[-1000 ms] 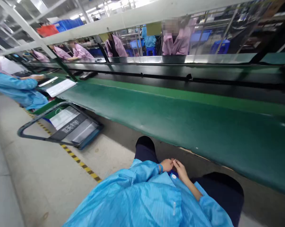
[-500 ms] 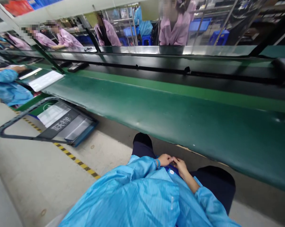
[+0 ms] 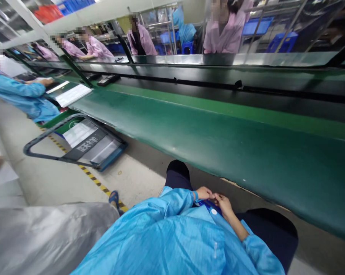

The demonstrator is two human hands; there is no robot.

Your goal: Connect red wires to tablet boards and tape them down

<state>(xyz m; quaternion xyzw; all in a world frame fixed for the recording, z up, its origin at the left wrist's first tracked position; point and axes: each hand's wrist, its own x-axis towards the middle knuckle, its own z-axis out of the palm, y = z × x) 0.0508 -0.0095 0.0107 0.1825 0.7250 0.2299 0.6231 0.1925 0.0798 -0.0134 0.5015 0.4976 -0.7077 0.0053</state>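
Both hands rest low over my lap, in front of the blue smock (image 3: 172,233). My left hand (image 3: 204,193), with a blue band (image 3: 195,196) at its wrist, has its fingers curled in a pinch. Its fingertips meet those of my right hand (image 3: 224,204), whose fingers are also bent and pressed together. Whether anything small sits between the fingertips is too fine to make out. Neither hand touches the green bench (image 3: 212,141), whose near edge runs just beyond them.
A cart (image 3: 96,147) with a bent handle stands at left by a yellow-black floor stripe (image 3: 90,175). A person in grey (image 3: 54,236) is close at my left. A blue-sleeved co-worker (image 3: 20,89) sits farther along the bench; people in pink (image 3: 226,32) are across it.
The view has turned left, so the bench and cart appear farther right. A person in grey has come in at the lower left. My hands stay together in my lap.
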